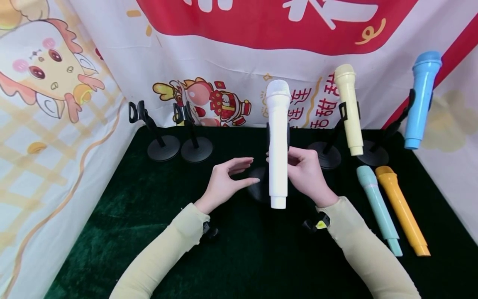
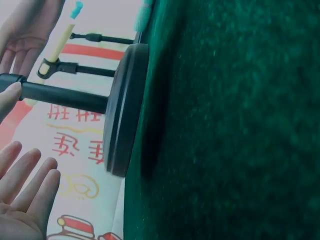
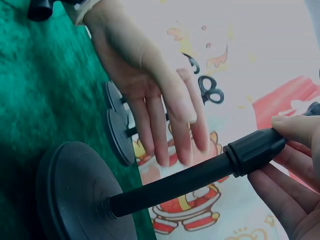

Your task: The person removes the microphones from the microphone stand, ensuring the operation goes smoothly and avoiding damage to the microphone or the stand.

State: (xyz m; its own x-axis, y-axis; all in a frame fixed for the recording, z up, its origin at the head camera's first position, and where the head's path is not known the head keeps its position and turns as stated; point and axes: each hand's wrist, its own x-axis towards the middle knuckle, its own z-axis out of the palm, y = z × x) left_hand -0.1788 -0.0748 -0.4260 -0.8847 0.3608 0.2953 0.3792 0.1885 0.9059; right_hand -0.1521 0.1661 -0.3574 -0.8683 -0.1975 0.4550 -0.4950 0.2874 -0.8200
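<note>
A white microphone (image 1: 278, 158) sits tilted in the clip of a black stand, in the middle of the head view. Below its clip, my right hand (image 1: 306, 172) pinches the stand's collar (image 3: 255, 151) between thumb and fingers, seen plainly in the right wrist view. My left hand (image 1: 225, 180) hovers on the stand's left side, its fingers extended and holding nothing. The stand's round base (image 2: 127, 110) rests on the green cloth. In the head view, the microphone hides the pole and part of the right fingers.
Two bare stands (image 1: 163, 147) (image 1: 196, 148) stand at the back left. At the back right, stands hold a cream microphone (image 1: 349, 110) and a blue microphone (image 1: 423, 99). A mint microphone (image 1: 379, 209) and an orange microphone (image 1: 403, 209) lie on the green cloth (image 1: 123, 232).
</note>
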